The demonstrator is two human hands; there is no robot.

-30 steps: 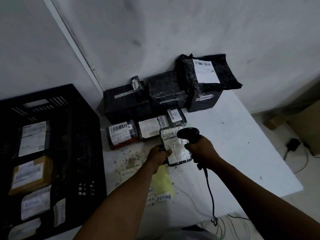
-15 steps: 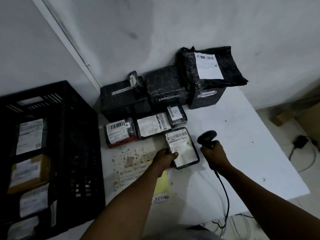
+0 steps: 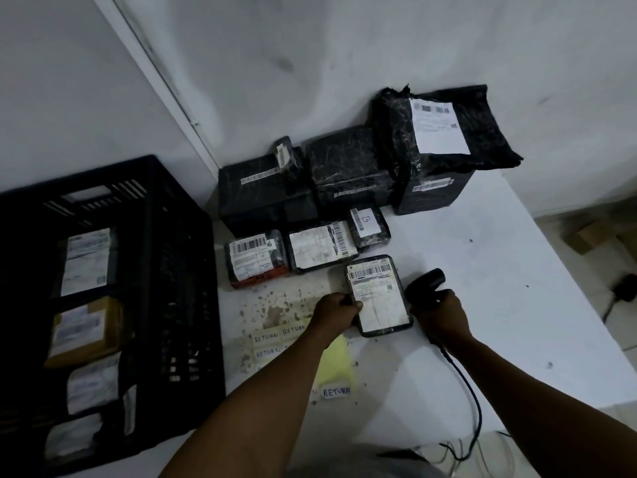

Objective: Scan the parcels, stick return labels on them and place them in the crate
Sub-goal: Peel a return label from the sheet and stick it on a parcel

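Left hand [image 3: 336,310]: grips the left edge of a small labelled parcel [image 3: 377,296] above the table [image 3: 482,288].
Right hand [image 3: 443,313]: fingers closed around the corded scanner [image 3: 425,282], just right of the parcel.
Crate [image 3: 172,270]: holds labelled parcels.

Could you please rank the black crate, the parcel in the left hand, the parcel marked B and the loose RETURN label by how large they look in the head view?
1. black crate
2. parcel in the left hand
3. parcel marked B
4. loose RETURN label

The crate sits nearer the camera, which exaggerates it.
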